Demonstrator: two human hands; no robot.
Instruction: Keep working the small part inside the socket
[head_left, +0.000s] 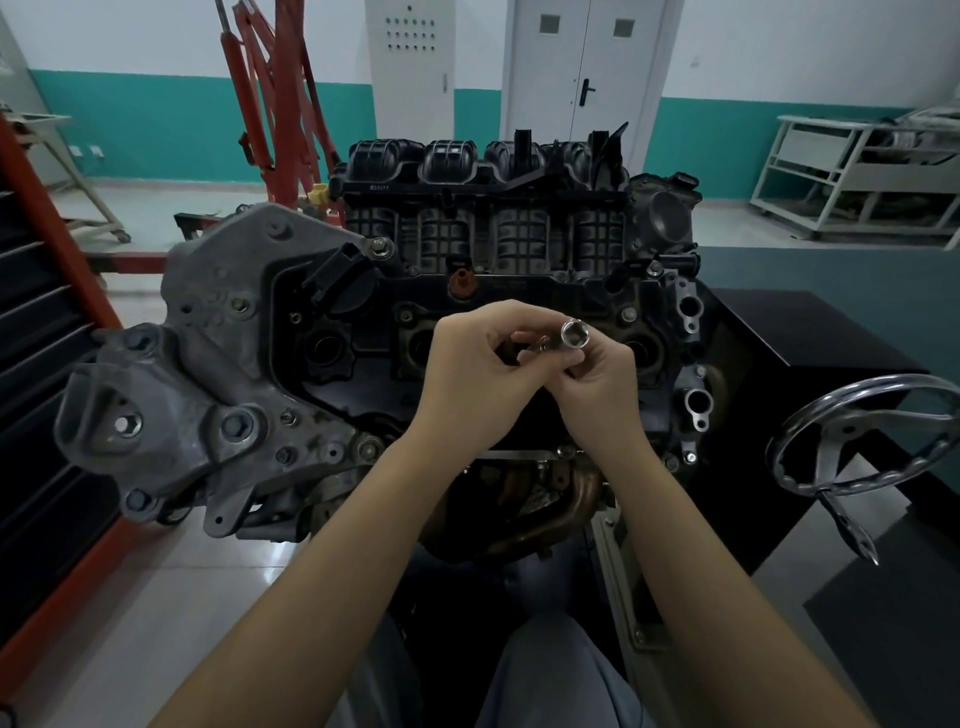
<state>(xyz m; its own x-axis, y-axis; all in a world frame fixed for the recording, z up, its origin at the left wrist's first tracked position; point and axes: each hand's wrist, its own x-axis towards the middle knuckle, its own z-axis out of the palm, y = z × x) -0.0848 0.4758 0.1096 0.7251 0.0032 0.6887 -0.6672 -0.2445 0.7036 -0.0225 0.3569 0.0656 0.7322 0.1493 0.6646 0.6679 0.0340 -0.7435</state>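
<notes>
Socket (574, 334) pinched by both hands, above engine (415, 332).

The far wall (156, 47) is white above and teal below, the teal band running the whole width of the room. A pale grey double door (584, 67) with two small windows and a dark handle stands in the middle, and just left of it a tall grey cabinet (410, 67) with rows of small lights. A red hoist frame (270, 98) leans up at the left. A white metal shelving rack (852, 171) stands at the right, holding dusty parts. The floor (145, 597) is pale, glossy tile with soft reflections.
</notes>
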